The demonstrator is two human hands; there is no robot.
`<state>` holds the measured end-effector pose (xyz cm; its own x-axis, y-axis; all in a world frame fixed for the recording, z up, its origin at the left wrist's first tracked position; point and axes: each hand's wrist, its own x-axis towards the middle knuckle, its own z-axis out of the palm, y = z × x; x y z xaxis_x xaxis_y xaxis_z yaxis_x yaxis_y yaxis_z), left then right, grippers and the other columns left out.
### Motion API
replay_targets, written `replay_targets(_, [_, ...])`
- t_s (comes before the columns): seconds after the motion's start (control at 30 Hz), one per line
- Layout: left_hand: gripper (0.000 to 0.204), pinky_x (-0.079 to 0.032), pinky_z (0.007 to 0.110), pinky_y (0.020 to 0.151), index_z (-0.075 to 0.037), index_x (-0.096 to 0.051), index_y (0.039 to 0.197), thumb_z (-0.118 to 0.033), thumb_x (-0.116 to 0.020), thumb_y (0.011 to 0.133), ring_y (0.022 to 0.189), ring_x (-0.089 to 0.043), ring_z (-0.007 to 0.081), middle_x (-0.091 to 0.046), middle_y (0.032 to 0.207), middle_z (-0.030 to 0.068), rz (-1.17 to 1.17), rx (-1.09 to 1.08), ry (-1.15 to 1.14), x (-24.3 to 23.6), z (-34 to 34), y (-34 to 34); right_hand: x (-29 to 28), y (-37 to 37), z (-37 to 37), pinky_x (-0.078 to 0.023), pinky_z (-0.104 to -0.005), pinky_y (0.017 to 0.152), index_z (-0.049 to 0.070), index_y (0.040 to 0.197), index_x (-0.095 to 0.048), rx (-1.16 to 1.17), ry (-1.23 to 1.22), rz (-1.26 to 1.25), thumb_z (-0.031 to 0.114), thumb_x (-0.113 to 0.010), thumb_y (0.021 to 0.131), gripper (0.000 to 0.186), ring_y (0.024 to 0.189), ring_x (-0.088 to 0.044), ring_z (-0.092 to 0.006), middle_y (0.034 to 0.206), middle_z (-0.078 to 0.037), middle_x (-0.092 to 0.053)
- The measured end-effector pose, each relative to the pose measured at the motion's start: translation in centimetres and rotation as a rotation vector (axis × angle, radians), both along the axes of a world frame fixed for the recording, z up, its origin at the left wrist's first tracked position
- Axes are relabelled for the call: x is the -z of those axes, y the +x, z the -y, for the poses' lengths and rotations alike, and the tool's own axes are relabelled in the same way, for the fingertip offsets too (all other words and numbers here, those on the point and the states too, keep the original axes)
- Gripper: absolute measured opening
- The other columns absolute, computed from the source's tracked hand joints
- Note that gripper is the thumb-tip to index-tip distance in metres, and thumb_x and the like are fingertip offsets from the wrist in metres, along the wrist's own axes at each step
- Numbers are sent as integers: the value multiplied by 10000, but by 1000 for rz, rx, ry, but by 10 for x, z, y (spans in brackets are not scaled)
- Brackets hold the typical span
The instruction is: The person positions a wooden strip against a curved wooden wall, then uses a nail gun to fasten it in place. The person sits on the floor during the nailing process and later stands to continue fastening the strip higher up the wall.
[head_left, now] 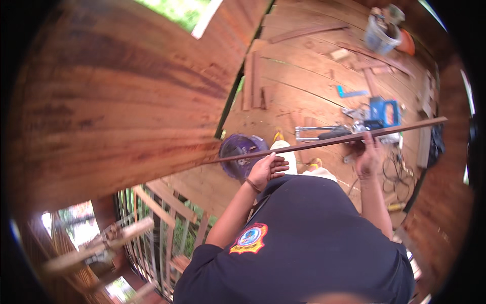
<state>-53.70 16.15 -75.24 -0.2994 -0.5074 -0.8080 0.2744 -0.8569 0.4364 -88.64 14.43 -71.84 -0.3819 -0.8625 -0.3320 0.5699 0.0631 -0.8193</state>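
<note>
Above plank floor (298, 57), left edge toward right | left hand (268, 171) spread, right hand (368, 157) pinching thin wooden strip (319, 144) | better support evenly

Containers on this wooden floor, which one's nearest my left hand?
The purple container, crossed by the long wooden strip at your left hand. The whitish bucket and orange container sit together much farther off, at the upper right.

A whitish bucket (378, 41) and blue L-shaped tool (345, 93) sit on floorboards (304, 63).
</note>
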Motion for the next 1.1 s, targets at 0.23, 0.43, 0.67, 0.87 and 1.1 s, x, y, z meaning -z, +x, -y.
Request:
replay_targets(0.23, [417, -511, 397, 990, -34, -625, 1247, -185, -735, 874, 1141, -643, 307, -669, 1180, 160, 1187, 252, -1062, -12, 69, 45, -41, 55, 131, -595, -391, 711, -1, 1075, -647, -274, -264, -236, 164, -598, 1043, 175, 787, -715, -240, 901, -125, -706])
replay_targets(0.43, [399, -525, 418, 994, -44, -646, 1230, -157, -758, 864, 1143, -653, 328, -681, 1200, 153, 1039, 275, -1038, 0, 170, 121, -91, 150, 287, -535, -369, 710, -57, 1104, -614, -485, -567, -375, 184, -560, 1051, 252, 814, -626, -225, 1007, -162, -633])
replay_targets(0.67, [264, -549, 385, 793, -21, -675, 1137, -175, -724, 928, 891, -697, 322, -691, 977, 144, 1063, -41, -1044, -25, 219, 206, -142, 255, 413, -535, -421, 925, -85, 1344, -548, -704, -854, -322, 225, -557, 1058, 422, 1056, -641, -304, 1190, -245, -629])
replay_targets(0.87, [202, -528, 404, 744, -26, -653, 1107, -194, -655, 996, 828, -668, 344, -647, 897, 153, 1341, -437, -1106, -79, 239, 249, -125, 362, 420, -536, -298, 847, -52, 1331, -580, -1178, -592, -580, -6, -580, 981, 353, 925, -665, -168, 1039, -103, -672])
replay_targets(1.1, [213, -469, 236, 645, -6, -627, 1180, -165, -525, 1083, 707, -552, 71, -562, 787, -7, 1214, -788, -1069, -141, 248, 280, -49, 423, 400, -529, -284, 848, -33, 1243, -645, -1729, -357, -603, 76, -694, 958, 309, 904, -674, -136, 935, -72, -713])
